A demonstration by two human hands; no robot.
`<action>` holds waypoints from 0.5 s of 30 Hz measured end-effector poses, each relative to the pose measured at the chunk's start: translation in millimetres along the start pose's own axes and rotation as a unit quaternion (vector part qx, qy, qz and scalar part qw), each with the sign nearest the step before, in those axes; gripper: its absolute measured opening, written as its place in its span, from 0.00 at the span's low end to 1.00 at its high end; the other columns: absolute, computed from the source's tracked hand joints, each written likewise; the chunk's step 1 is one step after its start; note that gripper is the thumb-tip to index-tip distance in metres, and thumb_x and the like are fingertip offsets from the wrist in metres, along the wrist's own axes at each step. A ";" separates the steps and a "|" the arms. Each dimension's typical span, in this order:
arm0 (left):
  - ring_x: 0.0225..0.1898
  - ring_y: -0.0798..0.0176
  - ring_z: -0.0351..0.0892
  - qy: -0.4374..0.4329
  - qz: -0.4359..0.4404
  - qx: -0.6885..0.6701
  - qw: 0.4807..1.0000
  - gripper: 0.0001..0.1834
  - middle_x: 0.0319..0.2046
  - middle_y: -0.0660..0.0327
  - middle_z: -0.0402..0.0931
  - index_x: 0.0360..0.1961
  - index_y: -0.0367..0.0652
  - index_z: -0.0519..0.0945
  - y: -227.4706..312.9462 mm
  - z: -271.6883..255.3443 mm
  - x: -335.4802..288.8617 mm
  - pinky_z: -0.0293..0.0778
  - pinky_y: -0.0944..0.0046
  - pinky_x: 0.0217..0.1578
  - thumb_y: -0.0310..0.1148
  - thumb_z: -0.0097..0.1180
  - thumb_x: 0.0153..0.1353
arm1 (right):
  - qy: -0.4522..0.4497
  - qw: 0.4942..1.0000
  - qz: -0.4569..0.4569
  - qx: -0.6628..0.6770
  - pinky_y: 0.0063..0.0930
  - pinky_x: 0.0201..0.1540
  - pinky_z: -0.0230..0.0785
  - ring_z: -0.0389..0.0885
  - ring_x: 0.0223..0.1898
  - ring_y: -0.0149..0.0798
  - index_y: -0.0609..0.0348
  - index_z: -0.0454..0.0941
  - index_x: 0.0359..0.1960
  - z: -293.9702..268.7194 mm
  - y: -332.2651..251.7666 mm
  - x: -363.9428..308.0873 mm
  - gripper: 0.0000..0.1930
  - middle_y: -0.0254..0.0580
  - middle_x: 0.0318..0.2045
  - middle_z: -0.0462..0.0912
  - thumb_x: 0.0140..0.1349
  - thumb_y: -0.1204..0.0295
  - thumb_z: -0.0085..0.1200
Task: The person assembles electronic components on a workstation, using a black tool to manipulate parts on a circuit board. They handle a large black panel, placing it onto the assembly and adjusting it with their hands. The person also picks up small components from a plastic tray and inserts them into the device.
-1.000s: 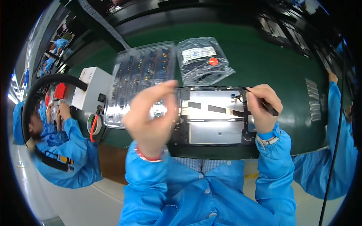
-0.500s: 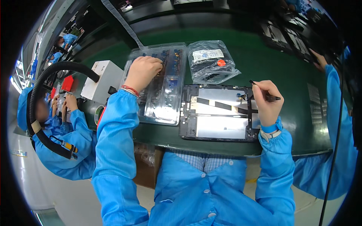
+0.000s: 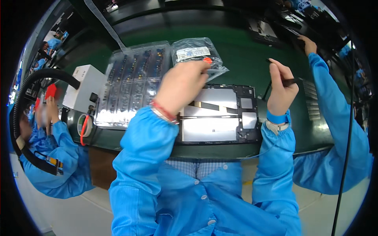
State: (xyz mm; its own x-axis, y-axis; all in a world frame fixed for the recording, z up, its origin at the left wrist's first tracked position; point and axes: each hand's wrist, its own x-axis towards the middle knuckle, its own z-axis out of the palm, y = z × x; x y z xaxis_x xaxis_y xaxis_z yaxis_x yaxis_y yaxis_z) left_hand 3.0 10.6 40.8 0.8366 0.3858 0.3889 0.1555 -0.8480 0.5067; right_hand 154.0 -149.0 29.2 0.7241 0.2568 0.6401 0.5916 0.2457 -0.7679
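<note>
Clear moulded plastic forms the parts tray (image 3: 136,84) at the upper left of centre in the frame, its rows of small components lying on the green conveyor mat (image 3: 244,51). Left of it a white box (image 3: 80,88) with a black hose (image 3: 23,102) is seen, with a roll of tape (image 3: 84,125) below it, and a co-worker's blue sleeve (image 3: 59,157) at the lower left edge.

At the centre, the left hand (image 3: 179,84) is held above the upper left corner of the opened tablet frame (image 3: 220,116), fingers curled together toward a clear bag (image 3: 197,55) with a white label and an orange dot. Whether a small part is pinched between those fingertips cannot be told, since the tips are turned away from the camera.

The tablet frame lies flat near the front edge of the mat, silvery shield plates and a dark ribbon cable (image 3: 204,105) exposed. To the right of centre the right hand (image 3: 280,88) is clenched round a thin black tool (image 3: 281,74), its tip lifted clear of the frame and pointing to the upper left. A second co-worker's arm (image 3: 330,102) is stretched along the right edge.

For careful work, whatever is brought over by the left hand would best be lowered squarely onto its seat. The frame should be left undisturbed. The tool tip is best kept off the ribbon cable, which looks easily creased.
</note>
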 end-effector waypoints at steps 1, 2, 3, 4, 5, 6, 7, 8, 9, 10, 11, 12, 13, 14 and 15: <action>0.36 0.52 0.77 -0.017 -0.007 0.011 1.000 0.15 0.33 0.53 0.77 0.40 0.37 0.75 0.9 16.1 0.0 0.72 0.60 0.38 0.28 0.54 0.49 | -0.005 0.999 -0.037 -0.033 0.13 0.22 0.55 0.66 0.22 0.20 0.63 0.79 0.32 -0.7 3.9 3.3 0.06 0.30 0.24 0.75 0.51 0.81 0.56; 0.36 0.52 0.77 -0.028 -0.008 0.025 0.999 0.17 0.33 0.54 0.77 0.41 0.37 0.74 1.8 25.7 -1.8 0.71 0.60 0.38 0.28 0.54 0.48 | -0.041 0.986 -0.111 -0.121 0.16 0.21 0.58 0.68 0.22 0.24 0.60 0.80 0.30 -2.8 7.2 6.3 0.06 0.33 0.23 0.75 0.49 0.81 0.57; 0.36 0.52 0.76 -0.042 -0.008 0.041 0.998 0.19 0.34 0.54 0.77 0.43 0.38 0.73 2.1 32.9 -2.7 0.71 0.60 0.38 0.27 0.55 0.47 | -0.078 0.967 -0.155 -0.187 0.19 0.21 0.62 0.72 0.22 0.28 0.57 0.81 0.28 -0.2 3.0 4.7 0.08 0.38 0.23 0.74 0.46 0.82 0.58; 0.37 0.53 0.76 -0.049 -0.015 0.029 0.998 0.19 0.34 0.55 0.77 0.44 0.37 0.73 0.7 34.4 -3.3 0.71 0.61 0.39 0.27 0.55 0.47 | -0.120 0.958 -0.172 -0.197 0.20 0.21 0.64 0.73 0.22 0.30 0.55 0.80 0.27 3.2 6.0 3.1 0.07 0.37 0.23 0.75 0.45 0.80 0.58; 0.37 0.53 0.76 -0.056 -0.023 0.018 0.998 0.20 0.34 0.55 0.77 0.44 0.37 0.72 -2.4 32.9 -4.2 0.71 0.61 0.39 0.26 0.56 0.46 | -0.161 0.946 -0.189 -0.207 0.22 0.22 0.66 0.75 0.22 0.32 0.54 0.80 0.26 6.7 10.2 1.0 0.06 0.36 0.23 0.75 0.45 0.79 0.59; 0.37 0.53 0.76 -0.066 -0.032 0.008 0.997 0.21 0.34 0.55 0.77 0.44 0.37 0.72 -5.6 31.9 -6.1 0.71 0.61 0.39 0.26 0.56 0.46 | -0.197 0.929 -0.208 -0.233 0.22 0.22 0.67 0.75 0.22 0.33 0.53 0.80 0.26 12.0 12.9 -3.9 0.06 0.34 0.23 0.75 0.43 0.77 0.59; 0.37 0.53 0.76 -0.056 -0.043 -0.025 0.997 0.21 0.34 0.55 0.77 0.44 0.37 0.72 -9.2 35.2 -8.0 0.71 0.61 0.39 0.26 0.56 0.46 | -0.233 0.910 -0.227 -0.257 0.23 0.22 0.68 0.76 0.21 0.35 0.52 0.79 0.25 17.1 15.0 -8.2 0.06 0.32 0.23 0.75 0.42 0.75 0.59; 0.37 0.53 0.76 -0.046 -0.054 -0.057 0.996 0.20 0.34 0.55 0.77 0.44 0.37 0.72 -14.0 40.0 -10.6 0.71 0.62 0.39 0.25 0.56 0.45 | -0.268 0.889 -0.253 -0.271 0.24 0.22 0.68 0.76 0.21 0.35 0.50 0.78 0.24 20.8 16.1 -11.1 0.07 0.28 0.23 0.75 0.40 0.74 0.58; 0.37 0.54 0.76 -0.035 -0.066 -0.091 0.993 0.20 0.34 0.55 0.77 0.44 0.36 0.72 -17.1 43.0 -12.1 0.71 0.62 0.39 0.25 0.56 0.45 | -0.301 0.873 -0.275 -0.268 0.25 0.22 0.67 0.76 0.21 0.33 0.49 0.78 0.25 24.6 18.3 -13.8 0.08 0.28 0.23 0.75 0.39 0.74 0.56; 0.37 0.54 0.76 -0.014 -0.074 -0.098 0.992 0.20 0.34 0.54 0.77 0.43 0.36 0.72 -16.5 44.5 -14.4 0.71 0.62 0.38 0.24 0.56 0.45 | -0.320 0.859 -0.291 -0.274 0.25 0.22 0.67 0.75 0.21 0.33 0.49 0.78 0.26 29.2 21.3 -16.7 0.08 0.27 0.24 0.74 0.39 0.74 0.55; 0.37 0.54 0.76 -0.010 -0.079 -0.101 0.992 0.20 0.34 0.54 0.77 0.43 0.36 0.72 -15.7 44.9 -15.5 0.71 0.62 0.39 0.24 0.56 0.45 | -0.339 0.845 -0.307 -0.279 0.25 0.22 0.66 0.75 0.21 0.33 0.48 0.77 0.26 33.2 23.6 -18.6 0.08 0.27 0.24 0.74 0.40 0.73 0.54; 0.37 0.54 0.76 -0.005 -0.084 -0.104 0.991 0.19 0.34 0.54 0.76 0.42 0.36 0.72 -15.1 45.1 -16.4 0.71 0.62 0.39 0.23 0.56 0.45 | -0.350 0.834 -0.313 -0.289 0.25 0.22 0.66 0.74 0.21 0.33 0.49 0.77 0.27 35.3 24.5 -19.8 0.09 0.27 0.25 0.74 0.40 0.73 0.54; 0.37 0.54 0.76 -0.001 -0.090 -0.107 0.990 0.19 0.34 0.54 0.76 0.42 0.36 0.72 -14.8 45.1 -17.0 0.71 0.62 0.39 0.23 0.56 0.45 | -0.361 0.824 -0.319 -0.299 0.25 0.22 0.66 0.74 0.21 0.32 0.49 0.77 0.27 37.1 24.8 -21.3 0.09 0.27 0.26 0.74 0.41 0.73 0.53; 0.37 0.54 0.76 0.002 -0.084 -0.110 0.990 0.19 0.34 0.54 0.76 0.42 0.37 0.72 -14.9 44.7 -17.7 0.71 0.62 0.39 0.23 0.56 0.45 | -0.372 0.813 -0.325 -0.309 0.25 0.22 0.66 0.74 0.21 0.32 0.49 0.77 0.28 38.8 24.9 -22.9 0.09 0.27 0.26 0.74 0.41 0.72 0.53; 0.37 0.53 0.76 0.006 -0.080 -0.113 0.990 0.19 0.34 0.54 0.76 0.42 0.37 0.72 -15.0 45.2 -18.9 0.70 0.61 0.39 0.23 0.56 0.45 | -0.371 0.808 -0.329 -0.318 0.25 0.22 0.66 0.74 0.21 0.32 0.50 0.77 0.28 39.1 24.8 -24.3 0.09 0.27 0.26 0.74 0.41 0.73 0.53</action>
State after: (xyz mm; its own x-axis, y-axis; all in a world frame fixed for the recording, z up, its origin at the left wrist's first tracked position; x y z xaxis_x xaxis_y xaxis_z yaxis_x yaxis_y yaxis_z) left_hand 8.6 -0.4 -8.9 0.8039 0.5144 0.2987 0.1632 -0.6736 0.7209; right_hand 137.3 -112.6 -4.4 -0.0939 0.8141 0.5731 0.9954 0.0886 0.0372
